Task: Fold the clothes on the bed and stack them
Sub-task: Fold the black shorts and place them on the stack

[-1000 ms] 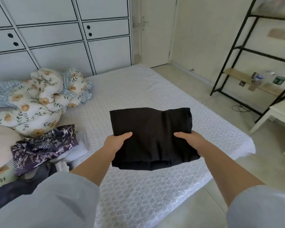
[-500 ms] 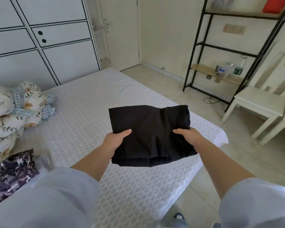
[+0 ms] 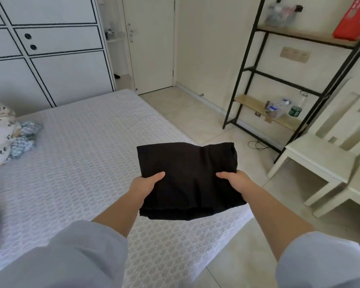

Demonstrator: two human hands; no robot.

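The folded black garment [image 3: 187, 179] is held in the air above the near right corner of the bed [image 3: 87, 154], gripped at its two near sides; the left hand [image 3: 144, 187] has its thumb laid on top of the cloth with the fingers tucked underneath and hidden, and the right hand [image 3: 236, 182] mirrors it, thumb on top, fingers out of sight below, so each hand pinches the bundle rather than lying flat; the far edge sags a little and the layers show at the near edge. The likely trouble from here is the fold coming apart; the bundle is carried only by its near half, so the unsupported far layers could droop or slide open if it is tilted or swung quickly, and setting it down near the mattress corner risks part of it hanging over the edge toward the floor [image 3: 195, 121]; no stack is visible in this view, so where it should land cannot be judged. Compared with the earlier frames, the grip looks unchanged while the view has swung to the right; the patterned clothes at the left have dropped out of sight, only a little of the floral bedding [image 3: 2, 132] remains, and the shelf rack [image 3: 279, 75] and white chair [image 3: 324, 161] now fill the right side.
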